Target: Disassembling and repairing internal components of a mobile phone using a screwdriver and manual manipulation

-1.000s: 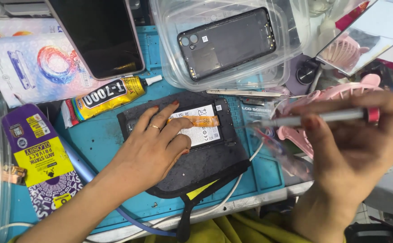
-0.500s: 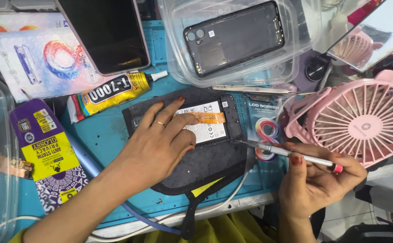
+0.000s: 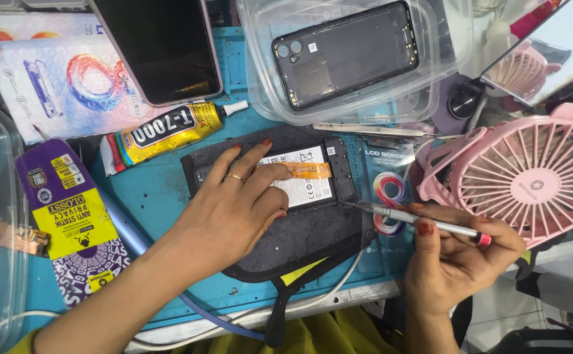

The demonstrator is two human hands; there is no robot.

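An opened phone (image 3: 312, 172) lies face down on a dark mat (image 3: 312, 239), its white battery crossed by an orange strip. My left hand (image 3: 234, 206) rests flat on the phone, fingers spread over its left half, a ring on one finger. My right hand (image 3: 460, 259) grips a thin silver screwdriver (image 3: 417, 219) with a red end. Its tip touches the phone's lower right corner.
A clear plastic tub (image 3: 358, 59) holds a black phone back cover. A yellow glue tube (image 3: 168, 131), a dark screen panel (image 3: 162, 49), printed packets (image 3: 70, 216), tweezers (image 3: 371, 130) and a pink fan (image 3: 535, 177) surround the blue work mat (image 3: 148, 196). Cables run along the near edge.
My right hand has come down from mid-air on the right, bringing the screwdriver tip to the phone's lower right corner. The left hand has stayed on the phone.
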